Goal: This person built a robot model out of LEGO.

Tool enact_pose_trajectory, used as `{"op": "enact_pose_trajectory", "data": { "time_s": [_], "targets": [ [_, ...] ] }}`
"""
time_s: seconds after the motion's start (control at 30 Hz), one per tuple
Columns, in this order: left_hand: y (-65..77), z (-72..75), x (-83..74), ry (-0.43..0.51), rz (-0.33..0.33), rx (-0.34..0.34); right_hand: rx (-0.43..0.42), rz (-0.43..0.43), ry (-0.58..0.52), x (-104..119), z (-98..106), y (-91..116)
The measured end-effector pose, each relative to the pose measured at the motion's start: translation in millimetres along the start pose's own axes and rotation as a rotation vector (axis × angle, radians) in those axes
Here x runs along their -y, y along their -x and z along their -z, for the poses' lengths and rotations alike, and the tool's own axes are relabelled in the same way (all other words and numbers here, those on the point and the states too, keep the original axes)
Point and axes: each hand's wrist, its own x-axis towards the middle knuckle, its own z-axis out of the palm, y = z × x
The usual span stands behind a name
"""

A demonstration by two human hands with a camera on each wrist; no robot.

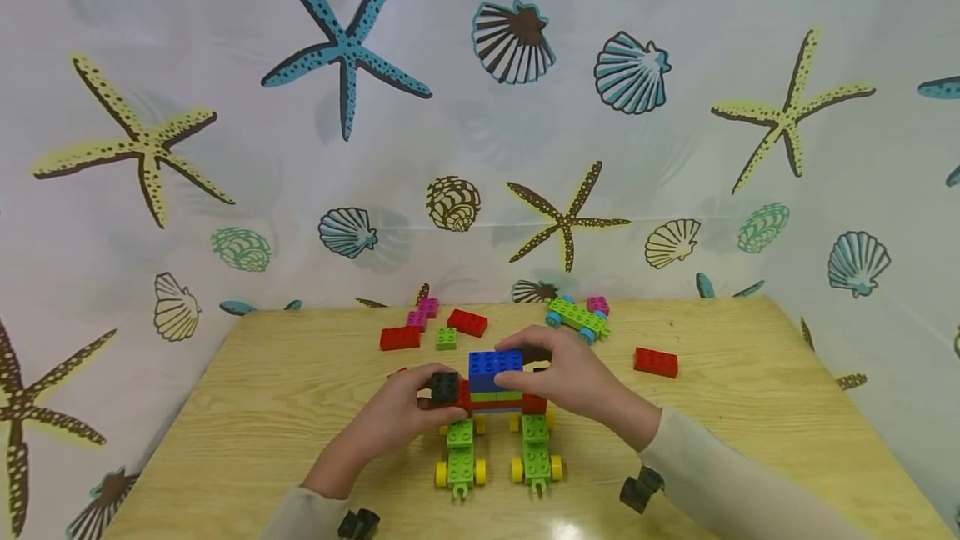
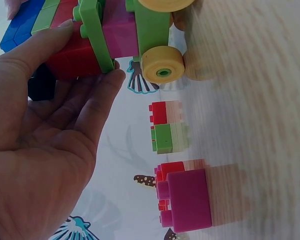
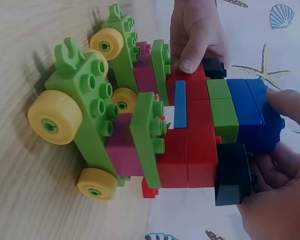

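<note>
A toy brick build stands on two green wheeled bases, the left base (image 1: pixel 461 467) and the right base (image 1: pixel 536 465), both with yellow wheels. Magenta bricks (image 3: pixel 126 145) rise from the bases to red bricks (image 3: pixel 200 150), with a green layer (image 3: pixel 223 117) above. Blue bricks (image 1: pixel 483 365) form the top. My left hand (image 1: pixel 386 419) grips the build's left end, thumb on red, beside a black brick (image 1: pixel 444 387). With thumb and fingers, my right hand (image 1: pixel 573 377) pinches the blue bricks from the right; another black brick (image 3: pixel 234 172) sits below its fingers.
Behind the build lie red bricks (image 1: pixel 401 338), a small green brick (image 1: pixel 446 338) and magenta bricks (image 1: pixel 417 320). A green base with blue wheels (image 1: pixel 576 317) stands at the back, and a red brick (image 1: pixel 656 362) lies to the right. Patterned fabric (image 1: pixel 465 265) hangs behind the table.
</note>
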Motion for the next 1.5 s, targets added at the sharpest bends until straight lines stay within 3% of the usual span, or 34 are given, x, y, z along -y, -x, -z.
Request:
{"op": "enact_pose_trajectory", "data": {
  "time_s": [0.33, 0.8, 1.5],
  "targets": [
    [0.9, 0.1, 0.6, 0.003, -0.019, 0.006, -0.014, 0.003, -0.115, -8.5, -2.6, 3.2],
    [0.8, -0.5, -2.4, 0.006, 0.001, 0.004, 0.015, 0.000, -0.065, -11.2, 10.8, 7.3],
    [-1.3, -2.5, -0.4, -0.030, 0.029, -0.027, -0.033, 0.038, -0.143, -20.7, 2.5, 10.3]
  ]
}}
